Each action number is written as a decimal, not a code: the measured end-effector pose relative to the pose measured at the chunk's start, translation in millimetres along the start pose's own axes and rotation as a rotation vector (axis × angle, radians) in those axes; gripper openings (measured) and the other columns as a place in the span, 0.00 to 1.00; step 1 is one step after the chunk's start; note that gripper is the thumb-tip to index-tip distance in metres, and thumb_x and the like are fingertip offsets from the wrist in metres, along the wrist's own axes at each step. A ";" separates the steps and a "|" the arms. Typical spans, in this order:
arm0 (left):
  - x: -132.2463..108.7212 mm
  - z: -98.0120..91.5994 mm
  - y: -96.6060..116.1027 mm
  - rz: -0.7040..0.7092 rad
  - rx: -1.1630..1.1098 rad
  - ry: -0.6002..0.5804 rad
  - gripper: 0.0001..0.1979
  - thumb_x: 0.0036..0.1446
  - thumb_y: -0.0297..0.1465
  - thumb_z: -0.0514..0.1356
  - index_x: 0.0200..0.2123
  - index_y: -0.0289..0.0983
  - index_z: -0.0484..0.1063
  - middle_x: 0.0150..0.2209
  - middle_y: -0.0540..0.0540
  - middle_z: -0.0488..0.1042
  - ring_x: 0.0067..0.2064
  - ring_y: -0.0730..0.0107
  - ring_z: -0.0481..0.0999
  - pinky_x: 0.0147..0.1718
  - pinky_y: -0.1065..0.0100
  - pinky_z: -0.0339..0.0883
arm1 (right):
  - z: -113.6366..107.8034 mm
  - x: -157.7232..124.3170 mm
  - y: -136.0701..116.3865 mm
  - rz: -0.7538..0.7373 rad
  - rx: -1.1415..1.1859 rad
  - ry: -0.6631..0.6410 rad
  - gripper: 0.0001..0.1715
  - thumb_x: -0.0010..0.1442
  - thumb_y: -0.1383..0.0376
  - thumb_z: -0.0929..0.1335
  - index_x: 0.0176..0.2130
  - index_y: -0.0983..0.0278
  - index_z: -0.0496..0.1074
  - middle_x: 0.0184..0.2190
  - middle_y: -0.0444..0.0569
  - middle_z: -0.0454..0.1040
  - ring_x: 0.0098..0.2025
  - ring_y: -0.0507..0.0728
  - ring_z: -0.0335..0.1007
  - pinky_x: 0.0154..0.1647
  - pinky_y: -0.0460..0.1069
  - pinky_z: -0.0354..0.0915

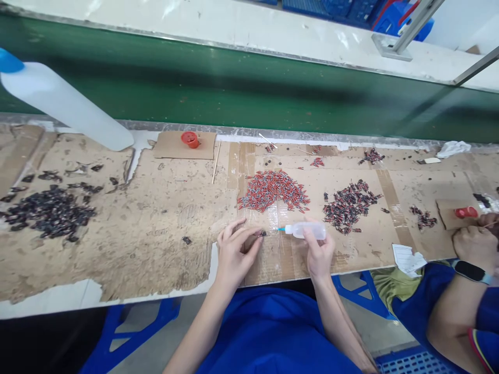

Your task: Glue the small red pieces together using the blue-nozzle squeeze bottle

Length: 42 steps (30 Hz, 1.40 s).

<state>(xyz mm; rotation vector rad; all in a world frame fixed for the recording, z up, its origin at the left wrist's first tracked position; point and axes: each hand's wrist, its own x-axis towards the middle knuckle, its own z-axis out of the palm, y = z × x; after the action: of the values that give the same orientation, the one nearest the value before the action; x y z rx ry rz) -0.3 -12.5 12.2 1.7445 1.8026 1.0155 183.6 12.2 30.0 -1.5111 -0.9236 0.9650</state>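
My left hand (pixel 237 253) pinches a small dark red-and-black part (pixel 260 234) between thumb and fingers, just above the cardboard. Closed around a small clear squeeze bottle (pixel 307 230) is my right hand (pixel 320 253). The bottle lies nearly level, and its thin blue needle tip points left at the part, a short gap away. Beyond both hands spreads a pile of small red and silver parts (pixel 274 190). To the right of it lies a pile of dark red-and-black parts (pixel 346 206).
Worn cardboard (pixel 148 249) covers the bench. On the left are a heap of black pieces (pixel 52 210) and a large white bottle (pixel 66 101). A red cup (pixel 189 139) and a thin stick (pixel 216 162) lie farther back. A co-worker's hand (pixel 473 243) is at the right.
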 end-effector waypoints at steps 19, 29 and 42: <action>-0.1 5.3 -2.0 0.047 -0.029 0.059 0.06 0.60 0.28 0.60 0.36 0.43 0.77 0.43 0.46 0.80 0.51 0.55 0.73 0.49 0.52 0.61 | 18.1 54.4 -15.9 -0.431 -0.896 -0.127 0.08 0.56 0.61 0.72 0.28 0.60 0.79 0.31 0.54 0.73 0.41 0.64 0.63 0.45 0.59 0.61; -2.8 -5.1 7.4 -0.057 -0.440 0.211 0.05 0.58 0.30 0.62 0.37 0.39 0.78 0.36 0.47 0.81 0.38 0.67 0.80 0.40 0.65 0.75 | 24.6 15.2 -43.2 -0.189 -0.326 -0.323 0.10 0.58 0.57 0.69 0.33 0.60 0.77 0.32 0.48 0.80 0.34 0.57 0.75 0.34 0.50 0.69; -2.4 -12.4 11.1 -0.015 -0.354 0.250 0.04 0.58 0.32 0.63 0.35 0.40 0.79 0.33 0.47 0.81 0.36 0.66 0.79 0.40 0.64 0.74 | 48.9 -4.7 -32.6 -0.027 -0.100 -0.547 0.08 0.53 0.61 0.72 0.33 0.61 0.80 0.32 0.47 0.81 0.34 0.55 0.78 0.33 0.47 0.73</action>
<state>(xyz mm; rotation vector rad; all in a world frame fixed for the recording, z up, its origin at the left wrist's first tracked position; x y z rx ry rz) -2.0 -18.0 28.0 1.4381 1.6455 1.4981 134.6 29.9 57.7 -1.3297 -1.3897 1.3620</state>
